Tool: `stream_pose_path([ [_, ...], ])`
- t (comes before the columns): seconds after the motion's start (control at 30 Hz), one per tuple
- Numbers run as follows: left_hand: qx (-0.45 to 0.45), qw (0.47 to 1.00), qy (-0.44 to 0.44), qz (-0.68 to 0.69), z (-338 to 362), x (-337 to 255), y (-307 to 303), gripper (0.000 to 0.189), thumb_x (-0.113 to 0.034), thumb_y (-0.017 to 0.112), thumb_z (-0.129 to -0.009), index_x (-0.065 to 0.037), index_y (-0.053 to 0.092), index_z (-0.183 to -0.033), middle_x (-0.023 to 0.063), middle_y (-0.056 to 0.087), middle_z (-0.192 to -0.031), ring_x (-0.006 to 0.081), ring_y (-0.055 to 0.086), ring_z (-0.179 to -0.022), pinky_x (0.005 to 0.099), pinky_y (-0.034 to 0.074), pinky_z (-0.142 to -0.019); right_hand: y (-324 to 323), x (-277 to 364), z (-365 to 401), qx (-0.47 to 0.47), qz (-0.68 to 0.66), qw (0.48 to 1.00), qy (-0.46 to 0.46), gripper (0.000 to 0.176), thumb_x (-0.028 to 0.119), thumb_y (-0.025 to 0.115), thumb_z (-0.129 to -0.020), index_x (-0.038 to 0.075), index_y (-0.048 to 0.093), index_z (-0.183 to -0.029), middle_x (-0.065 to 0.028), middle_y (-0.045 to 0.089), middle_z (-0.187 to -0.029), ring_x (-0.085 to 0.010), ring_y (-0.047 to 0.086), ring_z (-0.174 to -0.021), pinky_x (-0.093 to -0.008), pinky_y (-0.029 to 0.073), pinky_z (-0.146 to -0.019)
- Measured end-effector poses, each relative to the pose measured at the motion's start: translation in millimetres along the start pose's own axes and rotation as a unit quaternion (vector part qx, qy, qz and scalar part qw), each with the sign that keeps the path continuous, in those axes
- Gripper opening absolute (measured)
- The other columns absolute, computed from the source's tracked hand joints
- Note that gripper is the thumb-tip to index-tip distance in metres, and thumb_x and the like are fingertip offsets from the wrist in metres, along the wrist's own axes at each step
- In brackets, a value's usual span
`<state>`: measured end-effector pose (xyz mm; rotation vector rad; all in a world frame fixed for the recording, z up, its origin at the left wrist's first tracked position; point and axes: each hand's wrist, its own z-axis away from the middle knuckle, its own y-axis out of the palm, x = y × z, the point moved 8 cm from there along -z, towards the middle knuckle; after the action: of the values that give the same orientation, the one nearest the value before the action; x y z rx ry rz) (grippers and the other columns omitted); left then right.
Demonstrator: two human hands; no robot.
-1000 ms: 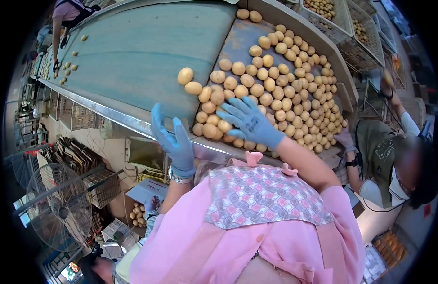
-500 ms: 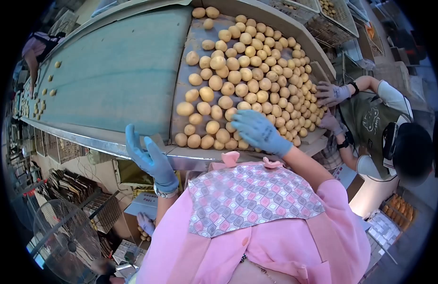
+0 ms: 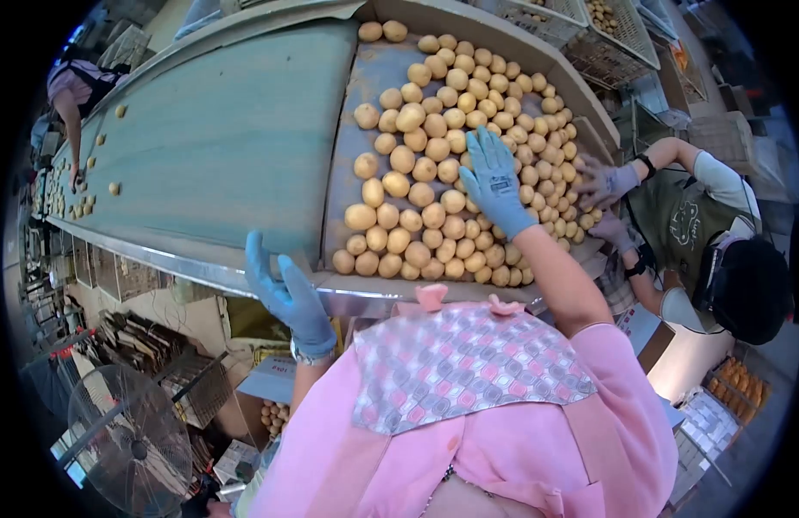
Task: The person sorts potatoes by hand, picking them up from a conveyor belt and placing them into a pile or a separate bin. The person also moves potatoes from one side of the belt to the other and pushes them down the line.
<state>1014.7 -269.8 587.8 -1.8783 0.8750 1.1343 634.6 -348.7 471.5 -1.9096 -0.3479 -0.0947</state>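
Observation:
Many round, yellow-brown potatoes lie spread over the grey sorting bed, packed most densely at its right side. My right hand, in a blue-grey work glove, lies palm down across the middle of them. Its fingers are stretched out and closed around nothing; what is under the palm is hidden. At the near metal edge of the bed, my left hand is raised in a matching glove. Thumb and fingers are apart there, with nothing held.
A green conveyor belt runs left, where another person's arm reaches towards scattered potatoes. At the right a co-worker's gloved hands touch the pile. Plastic crates stand behind; a fan and a box of potatoes are lower left.
My right hand has moved away from me and slightly right, over the potatoes. My left hand has shifted a little right. Some potatoes have shifted, and the co-worker's hands have moved slightly.

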Motion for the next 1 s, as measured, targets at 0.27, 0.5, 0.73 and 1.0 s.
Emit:
stream_pose_path([
  [0.27, -0.019, 1.0, 0.017, -0.012, 1, 12, -6, 0.049, -0.002, 0.047, -0.107, 0.007, 0.042, -0.155, 0.0196, 0.049, -0.158, 0.0303, 0.047, -0.145, 0.0442, 0.036, -0.123, -26, -62, -23, 0.055, 0.079, 0.985, 0.144, 0.035, 0.026, 0.062, -0.103, 0.003, 0.063, -0.13, -0.0224, 0.066, -0.13, -0.0407, 0.063, -0.12, -0.0484, 0.053, -0.1],
  [0.5, -0.001, 1.0, 0.018, -0.021, -4, 1, 1, 0.047, -0.003, 0.05, -0.106, 0.006, 0.048, -0.151, 0.0191, 0.052, -0.153, 0.0314, 0.05, -0.141, 0.0455, 0.039, -0.118, 58, -122, 5, 0.173, 0.194, 0.966, -0.008, 0.036, 0.03, 0.059, -0.105, 0.001, 0.063, -0.125, -0.0246, 0.068, -0.122, -0.0377, 0.066, -0.113, -0.0488, 0.056, -0.096],
  [0.73, -0.004, 1.0, 0.001, -0.014, -1, 8, -5, 0.048, -0.003, 0.047, -0.108, 0.006, 0.042, -0.155, 0.0184, 0.049, -0.158, 0.0291, 0.049, -0.143, 0.0433, 0.038, -0.121, -28, -114, -9, 0.021, -0.298, 0.925, 0.236, 0.03, 0.022, 0.066, -0.101, 0.005, 0.065, -0.126, -0.0133, 0.068, -0.117, -0.0239, 0.068, -0.1, -0.036, 0.058, -0.084],
  [1.0, -0.001, 1.0, 0.002, 0.0, 0, 8, 0, 0.048, -0.004, 0.048, -0.107, 0.006, 0.045, -0.154, 0.019, 0.051, -0.154, 0.0317, 0.052, -0.14, 0.0456, 0.041, -0.118, -41, -104, -59, 0.128, -0.738, 0.593, 0.294, 0.031, 0.026, 0.057, -0.109, 0.005, 0.065, -0.13, -0.0035, 0.068, -0.118, -0.0159, 0.067, -0.106, -0.0318, 0.056, -0.094],
])
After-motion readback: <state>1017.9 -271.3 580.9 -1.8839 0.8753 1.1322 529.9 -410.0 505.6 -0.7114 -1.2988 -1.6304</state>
